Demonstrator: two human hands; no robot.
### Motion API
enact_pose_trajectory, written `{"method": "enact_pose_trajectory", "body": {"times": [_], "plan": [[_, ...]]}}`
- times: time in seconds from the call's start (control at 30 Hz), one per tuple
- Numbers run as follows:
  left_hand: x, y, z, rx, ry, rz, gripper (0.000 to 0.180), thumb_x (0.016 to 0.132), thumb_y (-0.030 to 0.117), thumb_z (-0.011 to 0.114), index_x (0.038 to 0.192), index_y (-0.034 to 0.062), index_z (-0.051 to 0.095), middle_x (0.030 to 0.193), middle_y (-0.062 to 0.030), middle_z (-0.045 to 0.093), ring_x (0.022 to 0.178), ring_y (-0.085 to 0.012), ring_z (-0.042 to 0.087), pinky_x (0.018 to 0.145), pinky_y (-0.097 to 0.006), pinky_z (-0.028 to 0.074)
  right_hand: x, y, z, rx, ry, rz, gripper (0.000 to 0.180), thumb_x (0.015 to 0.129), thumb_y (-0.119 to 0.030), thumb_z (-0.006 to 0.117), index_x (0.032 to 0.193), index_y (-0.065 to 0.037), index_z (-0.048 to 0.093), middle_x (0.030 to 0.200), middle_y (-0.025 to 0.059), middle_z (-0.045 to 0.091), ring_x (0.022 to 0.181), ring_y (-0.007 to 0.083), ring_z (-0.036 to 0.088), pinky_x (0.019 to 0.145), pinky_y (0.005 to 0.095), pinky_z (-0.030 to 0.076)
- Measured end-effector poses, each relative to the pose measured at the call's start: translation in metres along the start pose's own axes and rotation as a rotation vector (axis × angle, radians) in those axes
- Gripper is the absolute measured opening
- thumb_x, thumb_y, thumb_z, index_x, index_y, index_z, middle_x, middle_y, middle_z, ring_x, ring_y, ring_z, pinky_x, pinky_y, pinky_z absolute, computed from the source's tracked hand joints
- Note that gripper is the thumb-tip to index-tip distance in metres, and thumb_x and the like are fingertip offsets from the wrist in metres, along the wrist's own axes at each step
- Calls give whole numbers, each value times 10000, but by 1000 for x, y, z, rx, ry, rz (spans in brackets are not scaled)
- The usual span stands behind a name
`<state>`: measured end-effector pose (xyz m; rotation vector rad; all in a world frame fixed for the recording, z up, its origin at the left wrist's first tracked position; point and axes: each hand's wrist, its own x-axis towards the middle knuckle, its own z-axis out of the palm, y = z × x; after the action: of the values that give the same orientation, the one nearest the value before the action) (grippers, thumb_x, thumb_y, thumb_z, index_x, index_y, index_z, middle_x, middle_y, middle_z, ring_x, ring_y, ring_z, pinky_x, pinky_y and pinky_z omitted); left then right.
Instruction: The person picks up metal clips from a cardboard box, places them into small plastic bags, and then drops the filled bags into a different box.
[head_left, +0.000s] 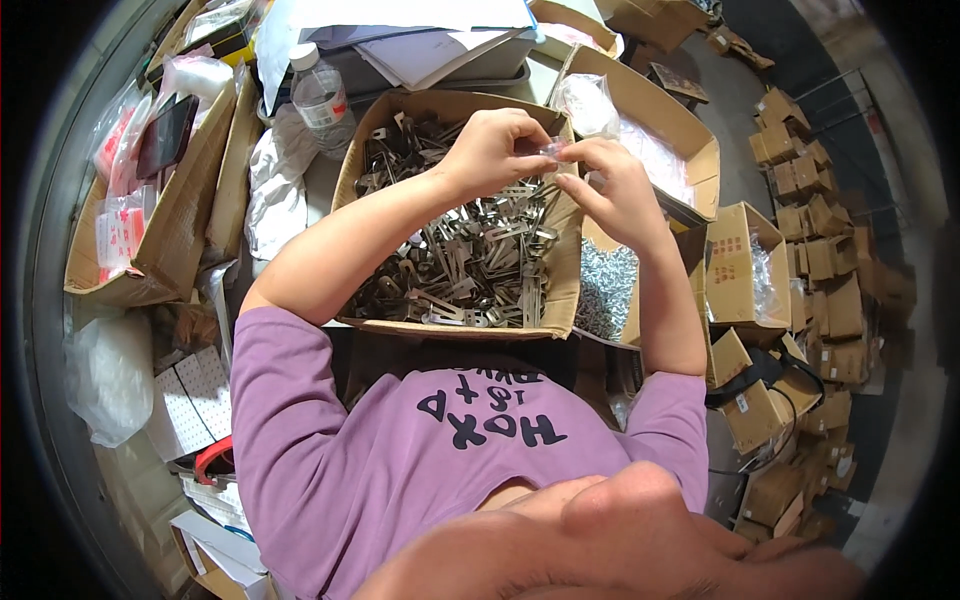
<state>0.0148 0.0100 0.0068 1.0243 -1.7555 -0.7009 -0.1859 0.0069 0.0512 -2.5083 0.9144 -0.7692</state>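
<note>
Both hands meet over the far right part of a cardboard box [345, 190] full of loose flat metal clips [465, 255]. Between their fingertips is a small piece of clear plastic [552, 148], perhaps a little bag, with a pinkish tint. My left hand [497, 152] pinches it from the left, its fingers curled. From the right, my right hand [618, 190] holds it between thumb and forefinger. Whether anything lies inside the plastic is too small to tell.
Small silvery metal parts [607, 285] fill a carton right of the clips. Behind it stands an open box [705, 165] of clear plastic bags. A plastic bottle [322, 100] and white cloth [280, 185] are at left, beside a carton [175, 235] with a phone. Cartons [825, 220] pile up far right.
</note>
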Motion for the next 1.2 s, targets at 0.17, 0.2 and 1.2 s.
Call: {"method": "enact_pose_trajectory", "body": {"times": [0.17, 0.2, 1.2], "plan": [[-1, -9, 3, 352, 61, 292, 471, 645, 142, 774, 1079, 67, 608, 1086, -113, 582, 1051, -271, 544, 890, -377, 459, 4, 2, 5, -152, -201, -29, 351, 771, -261, 677, 1036, -32, 655, 1223, 145, 536, 1126, 323, 441, 968, 417, 369], [-1, -9, 4, 380, 102, 314, 479, 635, 130, 769, 1078, 65, 598, 1107, -117, 571, 1083, -276, 524, 901, -386, 447, 6, -3, 6, -203, -205, -41, 346, 765, -246, 693, 1016, -12, 654, 1281, 162, 495, 1161, 339, 410, 987, 419, 348], [13, -32, -24, 92, 85, -184, 478, 673, 159, 755, 1085, 27, 552, 954, -69, 638, 834, -130, 584, 789, -272, 491, 27, -30, 91, -114, -606, -118, 255, 754, -127, 672, 1001, -66, 653, 872, 168, 654, 813, 337, 627, 749, 406, 503]]}}
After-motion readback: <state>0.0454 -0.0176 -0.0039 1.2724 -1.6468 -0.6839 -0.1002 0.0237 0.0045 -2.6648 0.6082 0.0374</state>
